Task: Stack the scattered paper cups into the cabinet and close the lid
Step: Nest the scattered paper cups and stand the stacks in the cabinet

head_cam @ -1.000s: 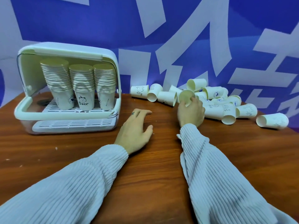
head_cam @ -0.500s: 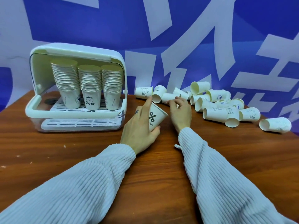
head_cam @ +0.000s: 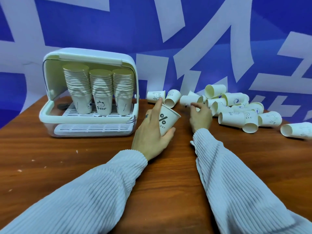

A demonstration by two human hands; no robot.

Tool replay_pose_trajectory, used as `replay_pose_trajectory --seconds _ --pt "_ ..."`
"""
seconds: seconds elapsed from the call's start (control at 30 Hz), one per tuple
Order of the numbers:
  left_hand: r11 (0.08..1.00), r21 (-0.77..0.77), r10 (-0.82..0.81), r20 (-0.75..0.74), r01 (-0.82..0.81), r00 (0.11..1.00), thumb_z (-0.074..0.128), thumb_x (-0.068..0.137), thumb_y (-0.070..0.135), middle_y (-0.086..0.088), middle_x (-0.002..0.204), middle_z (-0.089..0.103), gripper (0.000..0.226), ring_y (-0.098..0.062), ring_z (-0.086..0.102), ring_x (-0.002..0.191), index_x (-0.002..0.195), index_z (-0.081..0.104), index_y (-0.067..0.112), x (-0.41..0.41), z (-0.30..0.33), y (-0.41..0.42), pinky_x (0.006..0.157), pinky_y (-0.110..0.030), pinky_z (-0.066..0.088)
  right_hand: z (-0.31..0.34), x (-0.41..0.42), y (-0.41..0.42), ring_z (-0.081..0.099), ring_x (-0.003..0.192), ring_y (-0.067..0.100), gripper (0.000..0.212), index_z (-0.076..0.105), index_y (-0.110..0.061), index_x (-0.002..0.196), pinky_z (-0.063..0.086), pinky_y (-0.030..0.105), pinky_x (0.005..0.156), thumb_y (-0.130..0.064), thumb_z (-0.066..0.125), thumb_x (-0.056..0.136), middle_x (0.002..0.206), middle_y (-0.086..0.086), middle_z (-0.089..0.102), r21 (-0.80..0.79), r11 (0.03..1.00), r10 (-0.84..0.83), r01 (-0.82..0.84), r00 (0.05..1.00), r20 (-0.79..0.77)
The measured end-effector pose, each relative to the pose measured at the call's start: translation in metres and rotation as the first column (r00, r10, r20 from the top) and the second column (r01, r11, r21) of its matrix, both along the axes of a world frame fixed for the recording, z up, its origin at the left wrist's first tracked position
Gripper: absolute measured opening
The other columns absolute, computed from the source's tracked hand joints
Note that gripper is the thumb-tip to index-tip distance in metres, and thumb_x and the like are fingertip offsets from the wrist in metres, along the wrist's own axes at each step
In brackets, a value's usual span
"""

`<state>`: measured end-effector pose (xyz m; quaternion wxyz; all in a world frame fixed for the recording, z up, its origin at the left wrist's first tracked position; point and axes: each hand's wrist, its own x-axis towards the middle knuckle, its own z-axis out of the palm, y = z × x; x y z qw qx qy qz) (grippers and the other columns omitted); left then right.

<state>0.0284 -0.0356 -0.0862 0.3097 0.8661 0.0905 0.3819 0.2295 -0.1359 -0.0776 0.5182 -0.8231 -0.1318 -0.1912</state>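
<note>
the left hand (head_cam: 152,132) now holds a cup (head_cam: 166,119) it lacked a second ago, passed from the right hand (head_cam: 200,115), whose fingers curl onto another cup (head_cam: 190,99) in the pile; stacking into the open cabinet (head_cam: 87,97) likely follows.
</note>
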Motion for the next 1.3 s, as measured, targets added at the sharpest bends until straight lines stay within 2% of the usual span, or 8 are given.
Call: replay_pose_trajectory --seconds 0.17,0.3,0.47,0.63,0.73,0.87,1.17,1.3 --pt "0.962 -0.269 0.121 0.292 -0.040 0.949 0.059 0.089 0.058 0.007 0.146 0.047 0.085 -0.006 0.054 0.123 0.159 0.016 0.035 -0.020 0.032 0.016 0.100 -0.019 0.043 0.034 -0.064 0.010 0.067 0.095 0.004 0.024 0.067 -0.040 0.097 0.053 0.020 0.082 -0.016 0.063 0.094 0.094 -0.018 0.071 0.299 0.919 0.189 -0.258 0.952 0.241" --pt "0.924 -0.358 0.304 0.480 -0.133 0.823 0.058 0.096 0.048 0.006 0.152 0.039 0.079 0.021 0.039 0.126 0.159 0.019 0.021 -0.049 0.040 0.051 0.099 0.000 0.031 0.043 -0.115 0.040 0.069 0.096 0.003 0.022 0.067 -0.037 0.101 0.054 0.017 0.084 -0.019 0.070 0.090 0.097 -0.019 0.072 0.189 0.840 0.430 -0.509 0.836 0.342" --pt "0.860 -0.426 0.463 0.423 -0.280 0.779 0.057 0.091 0.051 0.014 0.148 0.036 0.084 -0.003 0.041 0.131 0.160 0.017 0.026 -0.086 0.029 0.084 0.108 -0.024 0.035 0.052 -0.147 0.085 0.071 0.097 0.018 0.019 0.073 -0.021 0.106 0.057 0.044 0.089 -0.013 0.066 0.090 0.101 -0.006 0.076 -0.187 0.747 0.660 -0.638 0.676 0.327" --pt "0.832 -0.457 0.503 0.379 -0.315 0.777 0.062 0.089 0.046 0.006 0.148 0.040 0.088 -0.021 0.045 0.135 0.160 0.014 0.028 -0.093 0.032 0.087 0.111 -0.048 0.042 0.055 -0.165 0.115 0.070 0.101 0.025 0.024 0.074 -0.025 0.109 0.053 0.045 0.092 -0.015 0.063 0.090 0.105 -0.005 0.078 -0.514 0.642 0.735 -0.569 0.647 0.203" --pt "0.844 -0.435 0.487 0.376 -0.315 0.788 0.065 0.089 0.041 -0.002 0.160 0.035 0.089 -0.021 0.040 0.142 0.160 0.012 0.032 -0.093 0.034 0.088 0.115 -0.042 0.038 0.055 -0.170 0.120 0.068 0.108 0.018 0.025 0.075 -0.026 0.113 0.052 0.043 0.096 -0.018 0.060 0.093 0.112 -0.008 0.077 -0.577 0.576 0.768 -0.579 0.625 0.140" --pt "0.875 -0.384 0.445 0.401 -0.294 0.800 0.072 0.086 0.035 0.008 0.148 0.042 0.080 -0.009 0.040 0.133 0.152 0.027 0.031 -0.091 0.047 0.096 0.106 -0.030 0.041 0.052 -0.166 0.108 0.064 0.104 0.009 0.023 0.077 -0.027 0.111 0.053 0.040 0.093 -0.031 0.058 0.098 0.109 -0.013 0.076 -0.429 0.686 0.716 -0.588 0.649 0.256" --pt "0.922 0.037 0.387 -0.059 -0.385 0.920 0.074 0.087 0.038 -0.005 0.133 0.050 0.060 -0.029 0.056 0.120 0.140 0.050 0.025 -0.061 0.072 0.123 0.096 -0.039 0.045 0.022 -0.138 0.067 0.063 0.098 0.009 0.019 0.076 -0.029 0.105 0.054 0.044 0.090 -0.033 0.059 0.098 0.101 -0.015 0.073 -0.193 0.805 0.592 -0.561 0.779 0.204" --pt "0.834 0.364 0.541 -0.386 -0.415 0.747 0.026 0.090 0.083 -0.014 0.141 0.050 0.080 -0.038 0.051 0.126 0.136 0.064 0.030 -0.061 0.057 0.122 0.104 -0.050 0.041 0.017 -0.124 0.060 0.061 0.094 0.001 0.019 0.076 -0.034 0.100 0.054 0.038 0.087 -0.038 0.058 0.097 0.096 -0.022 0.071 -0.173 0.828 0.559 -0.533 0.807 0.189"
